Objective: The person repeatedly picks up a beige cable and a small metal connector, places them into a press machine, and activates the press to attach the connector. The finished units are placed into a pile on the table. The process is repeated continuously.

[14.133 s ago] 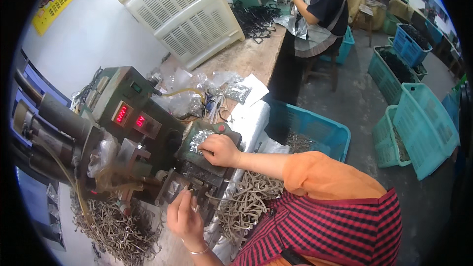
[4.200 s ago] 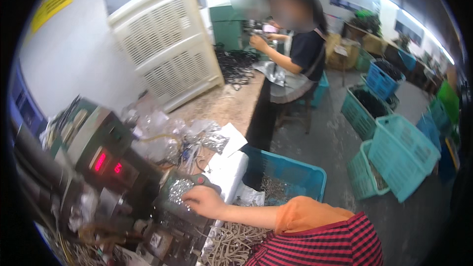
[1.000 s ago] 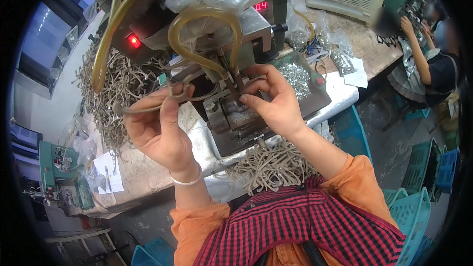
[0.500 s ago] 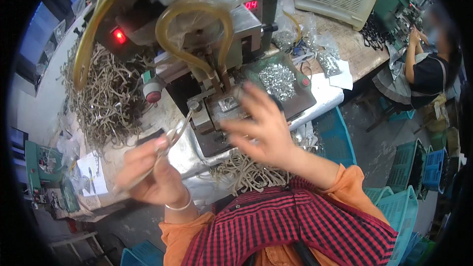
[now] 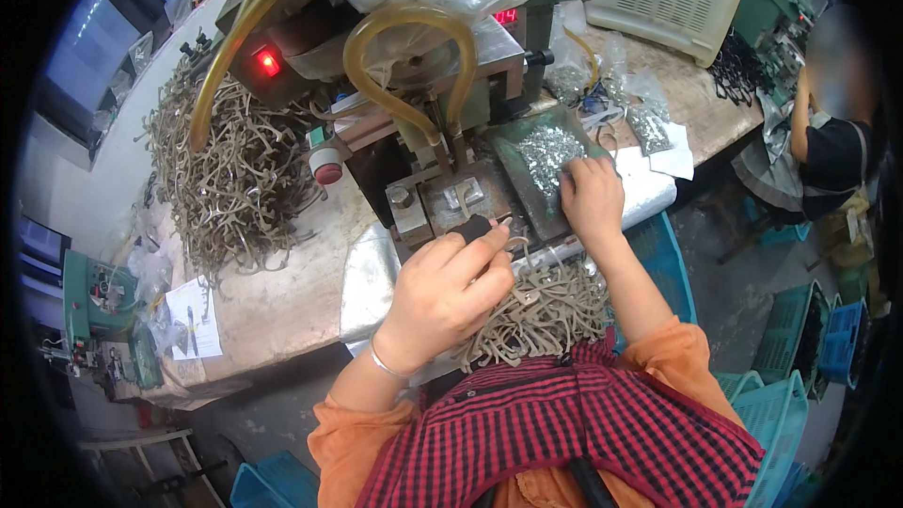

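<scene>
My left hand (image 5: 450, 287) is closed in a pinch in front of the machine, at the far edge of a pile of curved metal pieces (image 5: 541, 312). A curved metal piece (image 5: 516, 244) shows at its fingertips; a black cover (image 5: 472, 229) sits on one finger. My right hand (image 5: 594, 199) reaches into a dark green tray (image 5: 541, 205), its curled fingertips down at the small silvery metal bits (image 5: 549, 156). What they pinch is hidden. Between the hands stands a bench machine, with a metal fixture (image 5: 463, 196) under two upright copper-coloured rods (image 5: 450, 149).
A large heap of curved metal pieces (image 5: 235, 169) covers the bench at left. Yellowish hoses (image 5: 409, 14) loop above the machine, beside a red button (image 5: 326, 172). Blue-green baskets (image 5: 663, 263) stand at right. A co-worker (image 5: 832, 150) sits at the far right.
My left hand has moved right, from beside the machine to the near pile. My right hand has gone from the fixture to the tray of small bits. The view has shifted slightly.
</scene>
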A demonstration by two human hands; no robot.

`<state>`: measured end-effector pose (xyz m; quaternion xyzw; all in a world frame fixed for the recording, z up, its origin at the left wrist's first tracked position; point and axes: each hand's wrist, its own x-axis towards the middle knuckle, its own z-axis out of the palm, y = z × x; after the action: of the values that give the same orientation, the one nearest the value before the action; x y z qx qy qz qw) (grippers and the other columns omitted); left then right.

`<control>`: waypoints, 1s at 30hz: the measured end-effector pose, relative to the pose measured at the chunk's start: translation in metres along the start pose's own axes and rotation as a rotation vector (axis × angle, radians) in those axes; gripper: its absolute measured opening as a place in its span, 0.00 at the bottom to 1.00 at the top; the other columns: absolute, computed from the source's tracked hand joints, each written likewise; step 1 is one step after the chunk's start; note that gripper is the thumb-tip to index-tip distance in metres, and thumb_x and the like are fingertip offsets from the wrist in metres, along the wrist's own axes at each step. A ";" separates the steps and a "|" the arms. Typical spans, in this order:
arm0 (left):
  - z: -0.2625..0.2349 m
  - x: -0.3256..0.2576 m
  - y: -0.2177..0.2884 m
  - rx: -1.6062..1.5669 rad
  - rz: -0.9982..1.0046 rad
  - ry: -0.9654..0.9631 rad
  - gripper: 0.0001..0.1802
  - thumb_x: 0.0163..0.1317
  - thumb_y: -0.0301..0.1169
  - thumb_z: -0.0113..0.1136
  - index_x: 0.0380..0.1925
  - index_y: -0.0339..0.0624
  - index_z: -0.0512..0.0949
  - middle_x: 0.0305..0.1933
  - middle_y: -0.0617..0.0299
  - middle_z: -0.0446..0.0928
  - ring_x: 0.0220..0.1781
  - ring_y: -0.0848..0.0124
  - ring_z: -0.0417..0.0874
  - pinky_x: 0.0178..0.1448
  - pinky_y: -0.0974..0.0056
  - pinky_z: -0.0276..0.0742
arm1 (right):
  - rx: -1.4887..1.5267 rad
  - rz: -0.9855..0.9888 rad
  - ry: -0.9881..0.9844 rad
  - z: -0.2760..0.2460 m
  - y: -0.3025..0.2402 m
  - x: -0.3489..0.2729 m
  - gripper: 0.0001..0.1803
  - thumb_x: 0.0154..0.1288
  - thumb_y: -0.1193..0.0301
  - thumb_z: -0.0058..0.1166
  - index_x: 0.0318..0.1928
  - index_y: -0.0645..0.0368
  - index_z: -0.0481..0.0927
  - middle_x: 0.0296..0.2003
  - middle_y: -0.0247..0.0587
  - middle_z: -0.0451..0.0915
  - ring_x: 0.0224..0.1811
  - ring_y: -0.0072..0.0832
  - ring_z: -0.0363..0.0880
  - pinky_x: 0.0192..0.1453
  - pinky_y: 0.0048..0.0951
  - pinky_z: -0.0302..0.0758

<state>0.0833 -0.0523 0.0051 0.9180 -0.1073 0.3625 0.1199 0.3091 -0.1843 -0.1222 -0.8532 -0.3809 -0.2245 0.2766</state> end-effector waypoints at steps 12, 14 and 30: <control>-0.009 -0.011 -0.007 -0.098 -0.100 -0.031 0.08 0.51 0.19 0.67 0.32 0.39 0.81 0.43 0.52 0.87 0.34 0.62 0.87 0.35 0.60 0.81 | 0.095 -0.464 -0.054 0.035 -0.009 0.035 0.08 0.52 0.75 0.60 0.35 0.55 0.83 0.45 0.46 0.79 0.54 0.46 0.78 0.49 0.43 0.81; -0.004 -0.007 -0.010 -0.117 -0.042 0.001 0.07 0.52 0.22 0.66 0.32 0.39 0.81 0.47 0.56 0.86 0.31 0.64 0.82 0.35 0.62 0.79 | 0.072 -0.345 -0.027 0.035 0.008 0.043 0.08 0.52 0.78 0.59 0.35 0.57 0.82 0.45 0.47 0.80 0.51 0.47 0.80 0.49 0.45 0.80; -0.118 -0.165 -0.226 1.180 -0.880 0.461 0.28 0.62 0.57 0.66 0.43 0.42 0.89 0.54 0.44 0.84 0.55 0.46 0.82 0.58 0.45 0.75 | 0.452 0.201 -0.046 0.005 -0.040 0.034 0.14 0.61 0.72 0.64 0.47 0.58 0.88 0.43 0.49 0.87 0.49 0.44 0.85 0.56 0.39 0.80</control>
<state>-0.0456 0.2156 -0.0572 0.6894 0.5065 0.4606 -0.2368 0.3000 -0.1414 -0.0934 -0.8081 -0.3407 -0.0854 0.4728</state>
